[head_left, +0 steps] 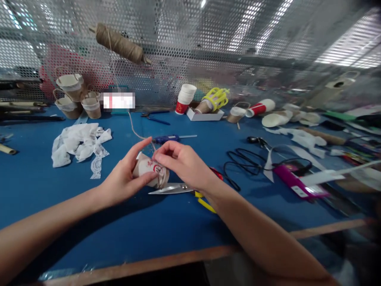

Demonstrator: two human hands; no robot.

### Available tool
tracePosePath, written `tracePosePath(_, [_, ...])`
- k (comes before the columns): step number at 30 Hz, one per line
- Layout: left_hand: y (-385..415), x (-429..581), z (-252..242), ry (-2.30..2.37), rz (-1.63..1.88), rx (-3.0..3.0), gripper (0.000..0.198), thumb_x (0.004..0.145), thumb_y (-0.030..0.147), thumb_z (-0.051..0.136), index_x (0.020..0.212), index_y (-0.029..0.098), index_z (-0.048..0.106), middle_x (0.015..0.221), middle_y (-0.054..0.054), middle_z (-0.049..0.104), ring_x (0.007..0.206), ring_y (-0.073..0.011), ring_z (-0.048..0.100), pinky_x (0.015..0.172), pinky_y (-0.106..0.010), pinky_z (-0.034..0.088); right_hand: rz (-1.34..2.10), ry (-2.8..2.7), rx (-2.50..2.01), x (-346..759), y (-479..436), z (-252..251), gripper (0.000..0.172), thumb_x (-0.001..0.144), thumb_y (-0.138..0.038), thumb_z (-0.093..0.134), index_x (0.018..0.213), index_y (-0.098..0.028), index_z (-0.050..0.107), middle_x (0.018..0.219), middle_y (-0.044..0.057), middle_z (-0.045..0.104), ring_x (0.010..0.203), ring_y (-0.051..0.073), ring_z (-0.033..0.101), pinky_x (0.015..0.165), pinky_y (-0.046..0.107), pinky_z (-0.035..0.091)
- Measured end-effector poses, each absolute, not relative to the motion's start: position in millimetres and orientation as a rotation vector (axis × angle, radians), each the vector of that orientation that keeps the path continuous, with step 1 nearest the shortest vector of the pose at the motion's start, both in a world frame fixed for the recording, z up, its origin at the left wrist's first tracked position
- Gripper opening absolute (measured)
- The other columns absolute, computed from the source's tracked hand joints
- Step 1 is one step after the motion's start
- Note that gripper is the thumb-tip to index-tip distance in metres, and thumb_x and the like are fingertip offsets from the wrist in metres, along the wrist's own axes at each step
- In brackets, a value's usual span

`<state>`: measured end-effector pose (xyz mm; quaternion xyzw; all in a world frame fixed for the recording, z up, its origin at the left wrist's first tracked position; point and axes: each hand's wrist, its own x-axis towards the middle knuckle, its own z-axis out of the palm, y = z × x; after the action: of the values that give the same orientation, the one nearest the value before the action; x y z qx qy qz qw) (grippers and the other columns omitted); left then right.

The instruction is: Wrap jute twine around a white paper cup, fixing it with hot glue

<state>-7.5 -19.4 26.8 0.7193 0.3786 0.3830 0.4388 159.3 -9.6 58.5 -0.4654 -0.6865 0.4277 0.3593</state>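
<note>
My left hand (127, 172) is wrapped around a white paper cup (144, 167) with red print, lying tilted on its side. Some twine is wound around the end of the cup nearer my right. My right hand (175, 159) pinches the twine (133, 126) at the cup's upper side; the strand runs up and back toward a large spool (119, 43) on the mesh wall. Scissors (171, 189) with yellow handles lie just below the cup, partly under my right wrist. Behind my hands rests a blue glue gun (166, 139) with a glue stick.
Crumpled white lace (79, 143) lies at left, before several twine-wrapped cup baskets (70, 85). Along the back are pliers (156, 116), stacked paper cups (185, 99) and a white box (205, 115). A black cable (242, 163) and a purple box (297, 180) occupy the right.
</note>
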Motion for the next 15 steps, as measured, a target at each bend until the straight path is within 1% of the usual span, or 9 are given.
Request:
tracePosePath(3, [-17.7, -5.5, 30.9, 0.962, 0.985, 1.644, 0.061, 0.072, 0.026, 0.059, 0.126, 0.02, 0.033, 0.073, 0.002, 0.052, 0.058, -0.0103, 0.048, 0.055, -0.021, 0.045, 1.091, -1.64, -1.157, 164.6, -10.5, 58.0, 0.01, 0.07, -0.023, 0.058, 0.072, -0.016, 0.052, 0.069, -0.001, 0.058, 0.063, 0.009, 0.054, 0.061, 0.024, 0.044])
tracePosePath(5, [-16.2, -5.1, 32.4, 0.982, 0.98, 1.58, 0.059, 0.071, 0.026, 0.06, 0.125, 0.019, 0.035, 0.073, 0.002, 0.053, 0.06, -0.0107, 0.049, 0.056, -0.021, 0.045, 1.112, -1.59, -1.089, 166.7, -11.6, 59.2, 0.011, 0.068, -0.021, 0.061, 0.074, -0.016, 0.053, 0.069, -0.002, 0.058, 0.064, 0.008, 0.054, 0.063, 0.023, 0.045])
tracePosePath(10, [-13.8, -5.6, 32.8, 1.012, 0.965, 1.494, 0.058, 0.07, 0.027, 0.061, 0.123, 0.016, 0.038, 0.077, 0.0, 0.057, 0.063, -0.0114, 0.052, 0.058, -0.022, 0.046, 1.032, -1.566, -1.039, 167.6, -13.5, 61.6, 0.006, 0.069, -0.019, 0.062, 0.074, -0.018, 0.059, 0.071, -0.003, 0.06, 0.067, 0.008, 0.056, 0.067, 0.023, 0.046])
tracePosePath(15, [-12.6, -5.8, 31.2, 1.005, 0.942, 1.465, 0.056, 0.072, 0.027, 0.061, 0.122, 0.018, 0.039, 0.07, 0.003, 0.055, 0.06, -0.0092, 0.051, 0.055, -0.019, 0.044, 0.95, -1.584, -1.106, 168.6, -16.0, 61.3, 0.006, 0.07, -0.018, 0.061, 0.076, -0.018, 0.064, 0.074, -0.002, 0.065, 0.071, 0.01, 0.059, 0.069, 0.025, 0.048])
